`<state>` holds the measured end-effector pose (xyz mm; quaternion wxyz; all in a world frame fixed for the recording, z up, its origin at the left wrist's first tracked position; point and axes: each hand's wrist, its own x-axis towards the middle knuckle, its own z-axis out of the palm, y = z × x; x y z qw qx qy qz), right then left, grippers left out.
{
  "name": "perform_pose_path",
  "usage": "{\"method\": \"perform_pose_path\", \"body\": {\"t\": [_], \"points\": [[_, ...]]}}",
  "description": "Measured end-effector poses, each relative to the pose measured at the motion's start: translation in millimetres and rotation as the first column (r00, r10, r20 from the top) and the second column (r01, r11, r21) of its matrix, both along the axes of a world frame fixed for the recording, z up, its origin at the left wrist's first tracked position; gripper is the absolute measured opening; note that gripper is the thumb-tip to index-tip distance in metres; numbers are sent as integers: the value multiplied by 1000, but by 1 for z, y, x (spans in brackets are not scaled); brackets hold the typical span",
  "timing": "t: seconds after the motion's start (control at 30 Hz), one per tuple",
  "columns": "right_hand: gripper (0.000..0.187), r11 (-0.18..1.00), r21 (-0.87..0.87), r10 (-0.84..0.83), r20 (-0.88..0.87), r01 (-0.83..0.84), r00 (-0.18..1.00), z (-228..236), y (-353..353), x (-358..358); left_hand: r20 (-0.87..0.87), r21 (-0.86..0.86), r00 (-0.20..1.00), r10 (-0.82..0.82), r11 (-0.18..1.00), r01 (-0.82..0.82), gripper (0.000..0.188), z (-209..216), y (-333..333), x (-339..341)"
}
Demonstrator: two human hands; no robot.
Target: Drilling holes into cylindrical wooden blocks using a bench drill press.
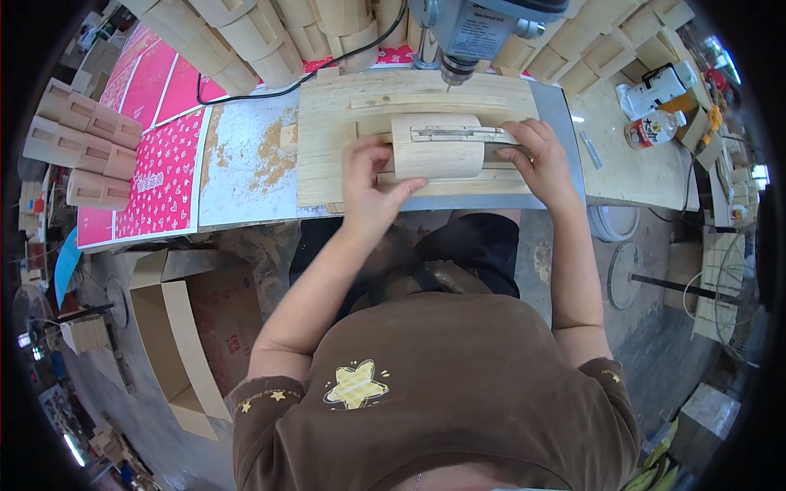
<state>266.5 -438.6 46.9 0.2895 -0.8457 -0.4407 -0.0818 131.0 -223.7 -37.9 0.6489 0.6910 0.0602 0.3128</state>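
A curved pale wooden block (438,147) with a metal strip along its top lies on a plywood board (327,155) under the drill press (479,33). My left hand (372,188) presses against the block's left end and lower edge, thumb stretched along the front. My right hand (536,155) holds the block's right end, fingers on the metal strip. The drill bit hangs just above and behind the block, not touching it.
Stacks of similar curved wooden pieces (246,37) line the back, and more (82,139) sit at the left on pink patterned sheets (164,180). A bottle (651,129) and a white tool (667,86) lie at right. An open cardboard box (188,327) stands on the floor at left.
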Motion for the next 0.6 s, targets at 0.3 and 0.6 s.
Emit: {"method": "perform_pose_path", "body": {"t": [0.3,0.6], "points": [[32,993,7,-121,34,121,992,-2,17,30,-105,652,942,319,737,-177,64,18,0,13],[36,987,100,-130,1,129,992,-12,39,32,-21,666,947,321,711,-226,73,8,33,26]]}}
